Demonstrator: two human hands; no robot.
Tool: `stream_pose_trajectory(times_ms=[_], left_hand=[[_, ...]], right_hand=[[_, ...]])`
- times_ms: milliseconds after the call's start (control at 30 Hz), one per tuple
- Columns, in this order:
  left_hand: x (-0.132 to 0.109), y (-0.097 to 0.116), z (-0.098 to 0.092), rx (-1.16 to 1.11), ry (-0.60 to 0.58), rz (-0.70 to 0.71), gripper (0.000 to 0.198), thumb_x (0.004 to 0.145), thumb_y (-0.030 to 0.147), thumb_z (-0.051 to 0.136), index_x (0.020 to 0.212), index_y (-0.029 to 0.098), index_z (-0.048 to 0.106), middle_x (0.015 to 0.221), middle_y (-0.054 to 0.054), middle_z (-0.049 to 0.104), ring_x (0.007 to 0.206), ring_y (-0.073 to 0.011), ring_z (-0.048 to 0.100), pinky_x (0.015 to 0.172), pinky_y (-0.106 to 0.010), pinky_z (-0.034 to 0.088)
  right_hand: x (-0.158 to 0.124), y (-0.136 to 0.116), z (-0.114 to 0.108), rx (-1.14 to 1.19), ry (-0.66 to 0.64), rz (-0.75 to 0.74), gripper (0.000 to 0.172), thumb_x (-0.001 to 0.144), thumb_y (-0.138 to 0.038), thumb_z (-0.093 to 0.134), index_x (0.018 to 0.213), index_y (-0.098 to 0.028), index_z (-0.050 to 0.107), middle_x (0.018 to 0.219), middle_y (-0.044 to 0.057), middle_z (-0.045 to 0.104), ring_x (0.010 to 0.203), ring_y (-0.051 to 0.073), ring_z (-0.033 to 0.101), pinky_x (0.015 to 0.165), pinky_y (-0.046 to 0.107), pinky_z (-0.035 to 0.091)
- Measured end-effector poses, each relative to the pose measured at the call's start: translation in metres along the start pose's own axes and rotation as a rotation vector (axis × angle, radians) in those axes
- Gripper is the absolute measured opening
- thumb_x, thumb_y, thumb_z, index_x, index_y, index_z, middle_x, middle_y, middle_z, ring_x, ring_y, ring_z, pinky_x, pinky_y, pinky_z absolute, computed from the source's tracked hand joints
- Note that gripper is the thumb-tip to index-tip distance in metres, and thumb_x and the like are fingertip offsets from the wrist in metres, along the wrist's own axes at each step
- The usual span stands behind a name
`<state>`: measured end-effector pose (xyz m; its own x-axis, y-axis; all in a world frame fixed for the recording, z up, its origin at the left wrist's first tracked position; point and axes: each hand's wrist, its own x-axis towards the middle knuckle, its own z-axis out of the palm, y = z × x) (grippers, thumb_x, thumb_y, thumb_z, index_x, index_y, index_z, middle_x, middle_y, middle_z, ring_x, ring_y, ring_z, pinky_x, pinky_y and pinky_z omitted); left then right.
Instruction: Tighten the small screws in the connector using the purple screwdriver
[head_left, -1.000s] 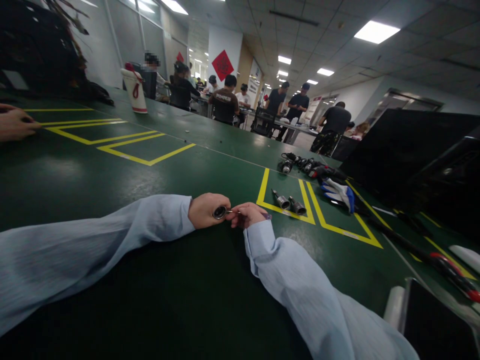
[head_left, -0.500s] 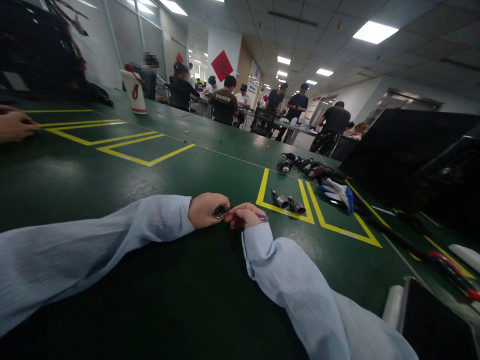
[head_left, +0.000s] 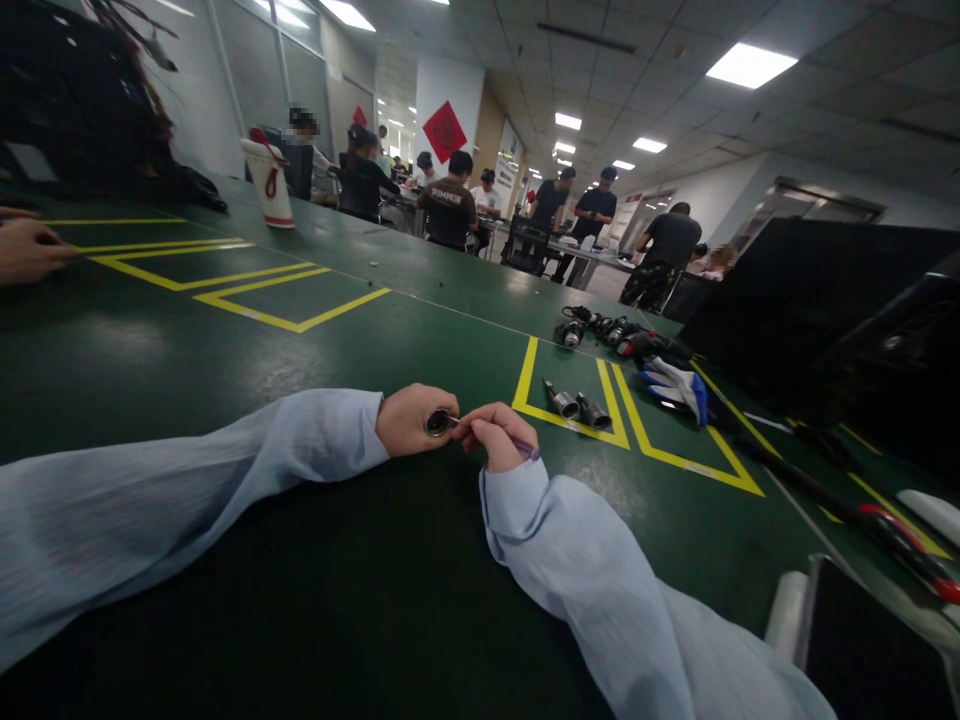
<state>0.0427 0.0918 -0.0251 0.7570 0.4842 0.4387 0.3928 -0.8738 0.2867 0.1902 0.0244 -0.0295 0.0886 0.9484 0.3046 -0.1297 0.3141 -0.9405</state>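
Note:
My left hand (head_left: 412, 420) is wrapped round a cylindrical metal connector (head_left: 437, 423), its round open end turned toward me. In my right hand (head_left: 500, 435) is a slim screwdriver (head_left: 526, 449) with a purplish handle, pinched between thumb and fingers. Its thin metal shaft reaches to the rim of the connector's opening; I cannot make out what the tip touches. Both hands are close together above the near part of the table. To their right, two similar metal connectors (head_left: 561, 400) (head_left: 595, 411) lie side by side within a yellow taped outline.
Black cables with metal ends (head_left: 596, 326) and a blue-white glove (head_left: 675, 388) lie farther right on the green table (head_left: 442, 340). A white cup (head_left: 268, 182) stands at the back left. Another person's hand (head_left: 34, 247) rests at the left edge. A dark monitor (head_left: 817, 300) is at right.
My right hand has turned slightly, and more of the screwdriver's shaft shows at the connector's opening. My left hand has tilted the connector a little.

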Motion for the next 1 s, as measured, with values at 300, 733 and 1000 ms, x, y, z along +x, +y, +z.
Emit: stream_pose_trajectory(times_ms=[300, 733, 1000], left_hand=[[0.000, 0.002, -0.002, 0.038, -0.069, 0.028, 0.012, 0.075, 0.025, 0.052, 0.071, 0.014, 0.056, 0.061, -0.001, 0.059, 0.056, -0.0107, 0.054, 0.052, -0.019, 0.038], [-0.001, 0.003, -0.002, -0.019, -0.031, 0.012, 0.006, 0.070, 0.020, 0.054, 0.070, 0.015, 0.054, 0.061, -0.001, 0.058, 0.056, -0.0107, 0.053, 0.053, -0.019, 0.039], [-0.001, -0.001, -0.001, -0.086, 0.032, -0.010, 0.013, 0.070, 0.026, 0.056, 0.065, 0.014, 0.052, 0.058, 0.000, 0.056, 0.052, -0.0091, 0.051, 0.050, -0.018, 0.037]], right_hand=[[0.004, 0.000, -0.002, -0.056, -0.011, 0.112, 0.011, 0.058, -0.019, 0.049, 0.054, -0.017, 0.060, 0.050, -0.002, 0.060, 0.042, 0.010, 0.049, 0.044, 0.023, 0.041], [0.009, 0.005, -0.005, 0.279, -0.082, 0.349, 0.015, 0.055, -0.011, 0.048, 0.049, -0.016, 0.061, 0.045, -0.001, 0.064, 0.036, 0.009, 0.052, 0.039, 0.020, 0.045], [0.013, 0.009, -0.009, 0.319, -0.174, 0.323, 0.014, 0.059, -0.011, 0.047, 0.055, -0.016, 0.059, 0.049, 0.001, 0.066, 0.039, 0.010, 0.055, 0.042, 0.022, 0.046]])
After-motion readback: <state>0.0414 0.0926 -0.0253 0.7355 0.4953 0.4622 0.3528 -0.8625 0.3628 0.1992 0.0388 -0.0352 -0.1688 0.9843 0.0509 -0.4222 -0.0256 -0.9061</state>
